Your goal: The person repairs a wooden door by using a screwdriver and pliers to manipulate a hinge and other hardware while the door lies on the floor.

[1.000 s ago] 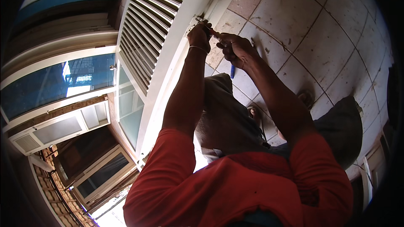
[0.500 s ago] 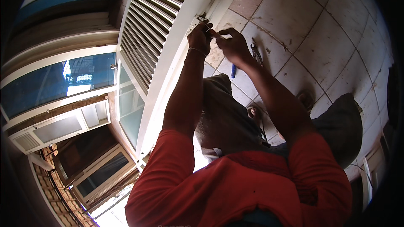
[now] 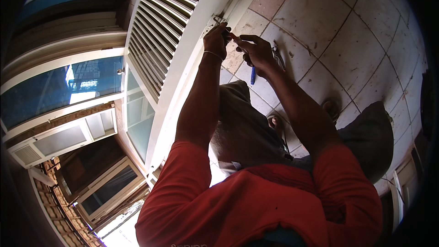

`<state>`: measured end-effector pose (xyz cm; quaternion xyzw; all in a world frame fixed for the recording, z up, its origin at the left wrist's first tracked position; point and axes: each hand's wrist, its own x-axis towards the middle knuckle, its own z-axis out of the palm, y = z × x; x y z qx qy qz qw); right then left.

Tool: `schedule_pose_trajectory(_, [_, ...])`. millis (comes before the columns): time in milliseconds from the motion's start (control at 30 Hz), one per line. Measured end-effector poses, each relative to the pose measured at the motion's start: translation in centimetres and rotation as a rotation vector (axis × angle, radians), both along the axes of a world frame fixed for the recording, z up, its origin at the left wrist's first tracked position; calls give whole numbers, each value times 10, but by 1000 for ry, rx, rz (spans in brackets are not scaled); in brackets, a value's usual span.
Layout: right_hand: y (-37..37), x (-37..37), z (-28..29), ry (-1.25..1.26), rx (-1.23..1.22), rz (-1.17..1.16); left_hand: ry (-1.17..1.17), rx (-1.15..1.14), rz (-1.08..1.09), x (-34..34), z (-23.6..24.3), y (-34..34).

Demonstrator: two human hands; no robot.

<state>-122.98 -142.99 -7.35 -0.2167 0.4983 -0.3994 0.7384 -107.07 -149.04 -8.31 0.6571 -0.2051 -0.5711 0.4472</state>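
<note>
Beside the lower edge of a white louvred door (image 3: 170, 27), both my hands are close together. My left hand (image 3: 216, 42) is closed near a small metal fitting (image 3: 218, 19) at the door's edge; what its fingers grip is hidden in shadow. Thumb and fingers of my right hand (image 3: 258, 55) pinch a small slim object (image 3: 234, 38) pointing toward the left hand. Its kind is too dark to tell. Pliers (image 3: 279, 58) lie on the tiles just beyond my right wrist. A blue-handled tool (image 3: 253, 76) rests on the floor beneath that hand.
Dusty white floor tiles (image 3: 338, 36) spread to the right. My bent knees and feet are below my forearms. On the left stand blue-tinted glass panels (image 3: 41, 87) and a white-framed panel (image 3: 64, 139), with a brick wall (image 3: 55, 210) at the lower left.
My right hand has shifted slightly and its fingers have changed their hold on the slim object. More of the metal fitting shows above my left hand, which stays in nearly the same place.
</note>
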Motion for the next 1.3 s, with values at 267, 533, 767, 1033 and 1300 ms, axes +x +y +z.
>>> schedule_pose_trajectory(267, [-11, -7, -11, 47, -15, -1, -300, 47, -12, -11, 3, -7])
schedule_pose_trajectory(533, [-7, -3, -8, 223, -147, -5, -305, 47, -87, -5, 1, -5])
schedule_pose_trajectory(767, [-4, 4, 18, 961, -666, 153, -41, 17, -32, -3, 4, 4])
schedule_pose_trajectory(1033, [5, -6, -18, -757, 221, -14, -75, -3, 1, -1, -9, -9])
schedule_pose_trajectory(1300, [-10, -6, -1, 504, -397, 119, -32, -20, 65, -5, -4, -6])
